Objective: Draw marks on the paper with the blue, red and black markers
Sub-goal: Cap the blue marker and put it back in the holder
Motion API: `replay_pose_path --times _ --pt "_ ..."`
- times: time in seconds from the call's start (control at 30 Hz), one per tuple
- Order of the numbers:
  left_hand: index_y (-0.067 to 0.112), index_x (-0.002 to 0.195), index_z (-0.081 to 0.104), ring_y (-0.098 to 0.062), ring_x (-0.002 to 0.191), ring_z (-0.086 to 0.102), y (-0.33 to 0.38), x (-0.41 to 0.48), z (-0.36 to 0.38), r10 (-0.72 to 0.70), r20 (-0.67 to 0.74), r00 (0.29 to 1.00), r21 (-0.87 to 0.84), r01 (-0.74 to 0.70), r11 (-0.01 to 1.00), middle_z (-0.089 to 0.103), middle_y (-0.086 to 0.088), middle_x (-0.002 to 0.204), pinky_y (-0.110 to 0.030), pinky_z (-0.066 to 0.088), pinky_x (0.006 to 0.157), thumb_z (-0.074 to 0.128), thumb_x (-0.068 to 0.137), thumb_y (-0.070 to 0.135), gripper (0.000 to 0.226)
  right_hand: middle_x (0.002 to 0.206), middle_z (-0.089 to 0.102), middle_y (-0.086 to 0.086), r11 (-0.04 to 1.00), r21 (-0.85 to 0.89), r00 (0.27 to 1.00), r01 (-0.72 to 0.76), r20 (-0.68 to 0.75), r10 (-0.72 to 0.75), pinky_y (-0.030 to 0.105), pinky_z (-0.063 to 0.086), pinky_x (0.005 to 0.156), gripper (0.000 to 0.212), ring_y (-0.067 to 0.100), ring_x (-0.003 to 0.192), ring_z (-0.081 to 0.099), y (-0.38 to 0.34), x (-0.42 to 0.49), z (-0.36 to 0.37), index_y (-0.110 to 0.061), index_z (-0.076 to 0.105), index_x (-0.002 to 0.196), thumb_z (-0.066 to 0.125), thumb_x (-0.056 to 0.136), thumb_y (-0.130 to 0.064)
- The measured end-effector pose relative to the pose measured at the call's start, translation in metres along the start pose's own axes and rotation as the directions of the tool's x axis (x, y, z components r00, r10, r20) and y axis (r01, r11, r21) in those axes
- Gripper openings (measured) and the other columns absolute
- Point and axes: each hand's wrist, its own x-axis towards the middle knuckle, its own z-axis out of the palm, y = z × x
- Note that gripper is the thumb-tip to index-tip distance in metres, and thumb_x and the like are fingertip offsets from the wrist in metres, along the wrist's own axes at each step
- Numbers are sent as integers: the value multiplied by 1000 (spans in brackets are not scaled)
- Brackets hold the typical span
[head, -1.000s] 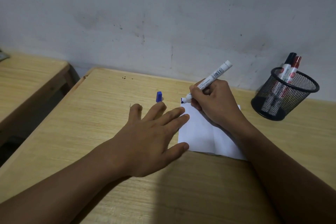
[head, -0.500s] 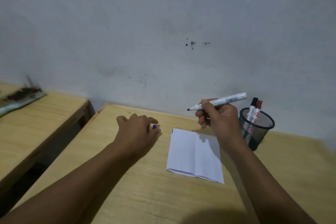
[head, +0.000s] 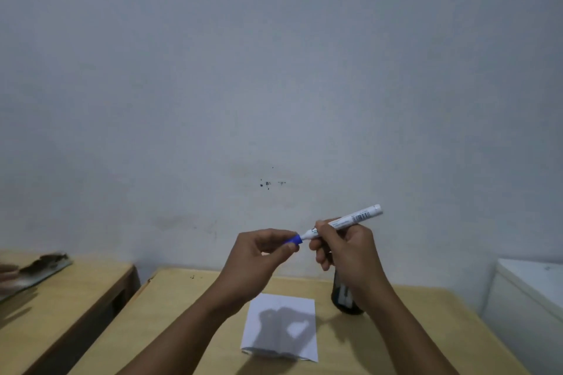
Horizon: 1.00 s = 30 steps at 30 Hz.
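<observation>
Both hands are raised above the desk in front of the wall. My right hand [head: 344, 248] grips the white barrel of the blue marker [head: 350, 220], which points left. My left hand [head: 262, 256] pinches the blue cap [head: 294, 239], which sits on the marker's tip. The folded white paper [head: 281, 327] lies flat on the wooden desk [head: 189, 329] below the hands, with their shadow across it. The black mesh pen holder [head: 344, 298] stands behind my right wrist and is mostly hidden; the markers inside show only as white barrels.
A second wooden desk [head: 61, 298] stands to the left across a narrow gap, with a dark flat object [head: 42, 266] on it. A white box or cabinet [head: 530, 292] sits at the far right. The grey wall fills the upper view.
My left hand picked the blue cap up off the desk and brought it to the marker's tip. Both hands rose, and the camera tilted up toward the wall.
</observation>
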Motion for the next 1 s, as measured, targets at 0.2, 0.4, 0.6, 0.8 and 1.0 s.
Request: replay_pose_path --times 0.2,0.4,0.6,0.8,1.0 --pt "26 96 80 -5 86 68 35 2 36 184 -36 982 79 -180 980 77 12 84 -21 48 75 76 85 17 15 63 67 6 998 -54 1000 20 24 -18 26 42 49 27 13 51 53 -40 -14 -34 1 72 87 63 98 -22" --pt "37 102 76 -1 77 59 48 25 77 362 -147 921 400 -279 873 65 28 78 -46 46 84 74 85 32 18 62 65 5 977 -189 982 -96 -181 61 29 45 50 42 12 49 52 -43 2 -66 -6 73 91 65 92 -48" --pt "38 113 69 -2 87 52 61 52 97 395 24 918 616 -325 717 68 17 101 -32 23 91 65 89 43 25 106 47 -17 557 -800 895 224 -57 -442 14 53 62 33 -8 74 54 1 22 -93 -29 61 119 75 89 -25" --pt "39 121 62 1 89 61 28 93 117 312 101 945 672 -296 679 71 20 101 -36 28 94 56 91 54 34 92 66 -7 798 -592 955 109 -160 -248 6 44 61 3 8 78 63 34 65 -117 -26 64 96 66 96 -24" --pt "29 128 60 -11 95 67 -26 136 149 70 276 959 757 -261 599 73 3 113 -29 52 89 56 97 36 33 90 68 -9 795 -605 985 -46 -158 -63 13 48 60 63 5 75 65 79 86 -125 -34 33 150 65 97 -23"
